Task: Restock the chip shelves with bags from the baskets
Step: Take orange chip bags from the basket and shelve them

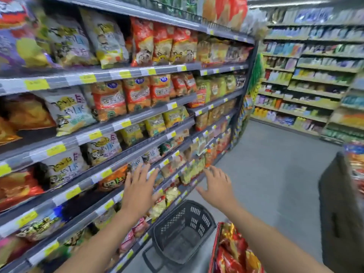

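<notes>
The chip shelves [110,131] run along my left, packed with bags in orange, yellow, white and red. My left hand [138,191] is held out flat with fingers spread, in front of a lower shelf edge beside an orange bag [113,179]. My right hand [218,184] is also spread and holds nothing, hovering near the shelf edge further right. Below my hands a black plastic basket [183,229] stands on the floor and looks empty. A red basket [215,251] at the bottom holds several red and gold chip bags [234,249].
A dark grey bin [338,213] stands at the right with more bags above it. The grey aisle floor [275,154] stretches ahead toward back shelves [307,79] of bottles and packets. The picture is motion-blurred.
</notes>
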